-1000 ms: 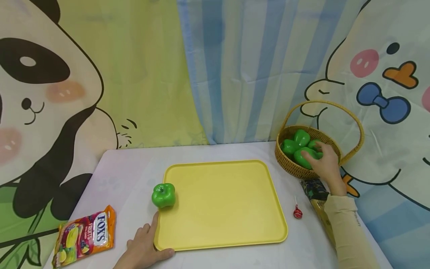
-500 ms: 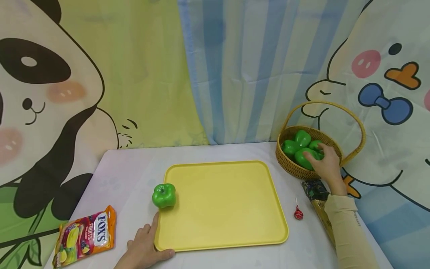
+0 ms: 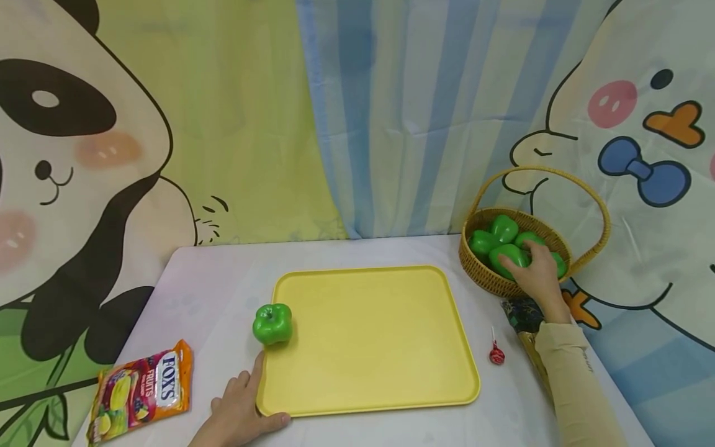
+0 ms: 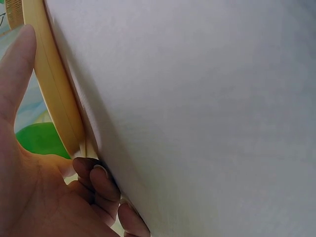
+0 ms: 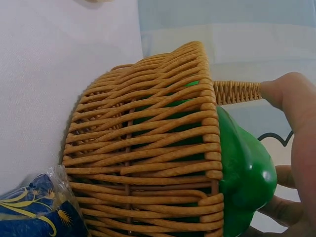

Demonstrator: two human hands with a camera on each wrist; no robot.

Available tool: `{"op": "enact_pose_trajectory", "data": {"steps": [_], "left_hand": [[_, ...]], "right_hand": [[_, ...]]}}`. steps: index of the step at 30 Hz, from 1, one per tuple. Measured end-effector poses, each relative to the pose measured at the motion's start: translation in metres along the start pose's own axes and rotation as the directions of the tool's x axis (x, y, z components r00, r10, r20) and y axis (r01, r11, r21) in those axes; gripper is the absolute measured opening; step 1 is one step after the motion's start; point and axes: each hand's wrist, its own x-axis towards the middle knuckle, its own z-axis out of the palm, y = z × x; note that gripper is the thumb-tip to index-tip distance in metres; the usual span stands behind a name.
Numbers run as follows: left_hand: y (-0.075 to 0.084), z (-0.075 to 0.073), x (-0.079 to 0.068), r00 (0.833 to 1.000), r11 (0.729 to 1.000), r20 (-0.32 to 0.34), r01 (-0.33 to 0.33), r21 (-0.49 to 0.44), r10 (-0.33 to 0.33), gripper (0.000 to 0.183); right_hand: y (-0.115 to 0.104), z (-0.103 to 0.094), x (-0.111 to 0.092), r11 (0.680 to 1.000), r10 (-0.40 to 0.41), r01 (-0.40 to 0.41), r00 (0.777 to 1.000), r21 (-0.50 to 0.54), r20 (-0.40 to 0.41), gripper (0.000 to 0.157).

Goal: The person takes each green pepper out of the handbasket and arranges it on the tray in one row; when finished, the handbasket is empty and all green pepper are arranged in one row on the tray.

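A green bell pepper [image 3: 272,324] overlaps the left rim of a yellow tray [image 3: 368,341]. My left hand [image 3: 237,403] touches the tray's near left corner, forefinger along the side and thumb at the front edge. Seen from the left wrist, the remaining fingers bend loosely below the rim. Several green peppers [image 3: 504,228] fill a wicker basket [image 3: 486,276] at the back right. Over its near side reaches my right hand [image 3: 539,273], thumb across the front pepper and fingers curved among the peppers. The right wrist view has the thumb apart from the protruding pepper [image 5: 247,168].
A red lollipop [image 3: 496,354] lies right of the tray. Beside it, a dark and gold packet [image 3: 522,315] is partly under the right sleeve. An orange candy bag [image 3: 142,392] lies at front left. The basket's handle [image 3: 600,211] arches up, and a printed curtain [image 3: 385,124] hangs behind the table.
My right hand has shifted slightly left within the basket, uncovering a pepper at the right side. My left hand, the tray and its pepper stay in place.
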Motion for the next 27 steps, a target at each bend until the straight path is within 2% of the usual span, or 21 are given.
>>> {"op": "enact_pose_trajectory", "data": {"steps": [16,27], "left_hand": [[0.0011,-0.0031,0.0009,1.000,1.000,0.007,0.006,0.008,-0.006,0.146],[0.0003,0.0000,0.0000,1.000,1.000,-0.015,-0.012,0.017,0.012,0.144]], "right_hand": [[0.0020,0.0049,0.0003,0.999,0.028,-0.027,0.999,-0.038,0.036,0.082],[0.0010,0.0034,0.0005,0.998,0.053,-0.052,0.996,-0.027,0.070,0.082]]}}
